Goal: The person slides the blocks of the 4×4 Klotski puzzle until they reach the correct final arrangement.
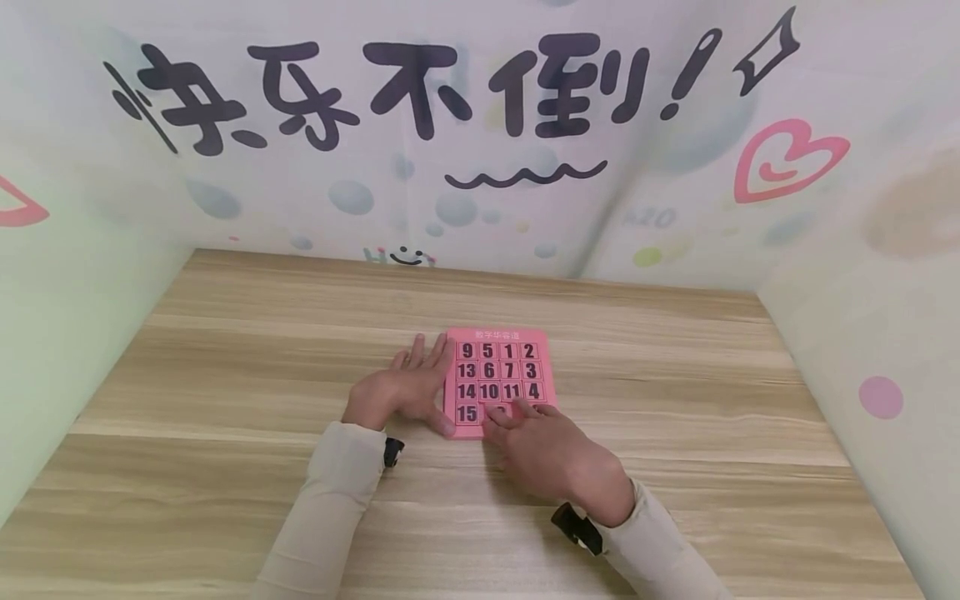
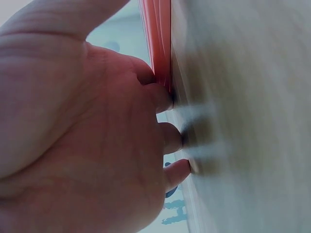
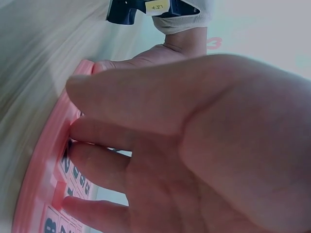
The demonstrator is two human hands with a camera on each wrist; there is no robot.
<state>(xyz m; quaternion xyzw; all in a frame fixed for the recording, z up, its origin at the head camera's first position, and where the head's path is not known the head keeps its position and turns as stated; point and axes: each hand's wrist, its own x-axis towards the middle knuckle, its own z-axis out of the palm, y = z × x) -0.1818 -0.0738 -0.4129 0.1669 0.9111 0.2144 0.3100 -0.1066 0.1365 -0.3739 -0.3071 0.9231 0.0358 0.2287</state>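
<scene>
A pink sliding number puzzle (image 1: 498,334) lies flat on the wooden table, its black-numbered tiles in a square grid. My left hand (image 1: 405,390) is beside it, index finger and thumb touching the left edge. In the left wrist view, the other fingers (image 2: 172,138) reach down to the tabletop. My right hand (image 1: 558,450) comes in from the lower right, its fingertips on the bottom rows and covering part of the lowest one. From the right wrist view, the fingers (image 3: 97,165) rest on the tiles, near an open slot beside the 8 tile (image 3: 50,224).
The wooden table (image 1: 247,350) extends around the puzzle. Behind it rises a white printed backdrop (image 1: 300,183) with large black characters, and pale panels close off both sides. Both wrists wear a black strap (image 1: 577,528) by light sleeves.
</scene>
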